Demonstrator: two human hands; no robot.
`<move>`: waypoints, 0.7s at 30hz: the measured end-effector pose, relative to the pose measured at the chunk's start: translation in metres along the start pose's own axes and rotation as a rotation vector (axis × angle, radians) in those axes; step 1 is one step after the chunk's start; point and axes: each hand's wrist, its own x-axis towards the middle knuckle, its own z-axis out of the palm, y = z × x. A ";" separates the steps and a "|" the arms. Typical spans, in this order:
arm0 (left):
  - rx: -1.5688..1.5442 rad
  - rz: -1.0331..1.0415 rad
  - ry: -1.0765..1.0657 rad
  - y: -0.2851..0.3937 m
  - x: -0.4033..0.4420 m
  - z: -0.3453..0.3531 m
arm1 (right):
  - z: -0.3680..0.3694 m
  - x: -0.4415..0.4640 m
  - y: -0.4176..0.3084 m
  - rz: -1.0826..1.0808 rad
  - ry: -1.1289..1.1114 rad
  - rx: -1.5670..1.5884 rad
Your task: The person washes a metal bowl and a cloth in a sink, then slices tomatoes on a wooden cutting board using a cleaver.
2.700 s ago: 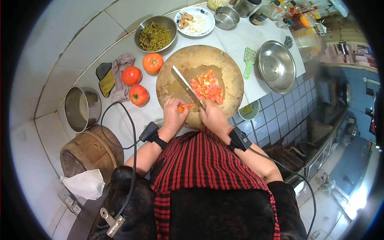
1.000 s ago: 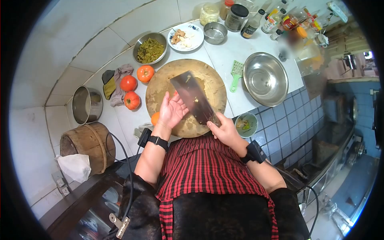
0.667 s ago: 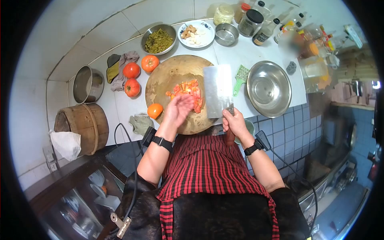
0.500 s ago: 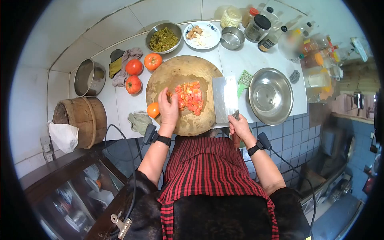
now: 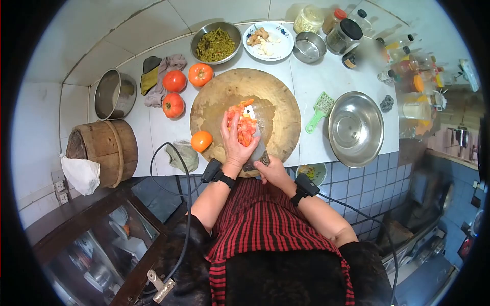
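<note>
Chopped tomato [image 5: 246, 125] lies in a heap on the cleaver [image 5: 260, 151], whose blade is low over the round wooden board [image 5: 278, 102]. My right hand [image 5: 273, 171] is closed round the cleaver's handle at the board's near edge. Against the left side of the heap, my left hand [image 5: 235, 141] rests with its fingers spread and curved over the pieces. Just left of it is an orange-red tomato [image 5: 201, 141] at the board's edge. Three more tomatoes stand at the upper left, one of them [image 5: 200, 75] near the board.
Right of the board are a green grater [image 5: 321, 109] and a large steel bowl [image 5: 356, 129]. Along the back stand a bowl of chopped greens [image 5: 216, 45], a plate of ginger and garlic [image 5: 275, 49], a small steel bowl [image 5: 310, 47] and jars. A cloth [image 5: 182, 155] lies at the front left.
The cleaver has moved left from the board's right side and turned in under the tomato pieces. My left hand has come right, onto the heap. The camera view has shifted slightly.
</note>
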 end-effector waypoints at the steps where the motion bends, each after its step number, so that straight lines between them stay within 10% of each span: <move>1: -0.001 0.003 -0.002 0.001 -0.001 0.001 | -0.001 -0.001 -0.004 -0.002 0.002 0.001; 13: -0.200 0.223 -0.036 0.122 0.017 0.053 | -0.057 -0.089 -0.049 -0.070 0.293 -0.017; 21: -0.469 0.107 -0.295 0.215 0.010 0.206 | -0.159 -0.154 -0.097 -0.027 0.661 0.164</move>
